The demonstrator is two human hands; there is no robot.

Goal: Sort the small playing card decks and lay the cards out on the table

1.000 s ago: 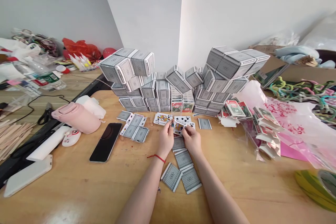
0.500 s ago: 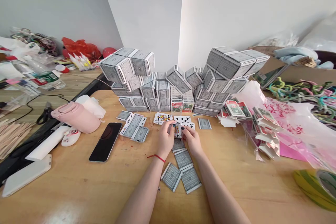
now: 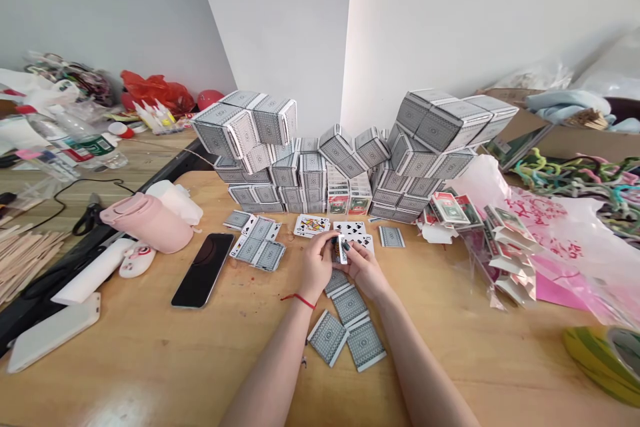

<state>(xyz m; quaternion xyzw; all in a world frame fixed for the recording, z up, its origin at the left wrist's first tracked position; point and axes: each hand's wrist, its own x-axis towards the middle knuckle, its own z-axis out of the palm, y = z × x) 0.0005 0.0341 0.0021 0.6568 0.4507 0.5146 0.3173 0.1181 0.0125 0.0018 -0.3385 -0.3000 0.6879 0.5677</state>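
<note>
The left hand (image 3: 315, 267) and right hand (image 3: 365, 267) both close on a small packet of playing cards (image 3: 341, 249), held on edge (fingertips only). It is at 12 o'clock of the face-down stacks (image 3: 350, 307). Light, even pressure from both sides probably keeps it square.

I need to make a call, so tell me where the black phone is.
In the head view the black phone lies flat on the table, left of the left hand, between the pink bottle and some face-down cards.
</note>
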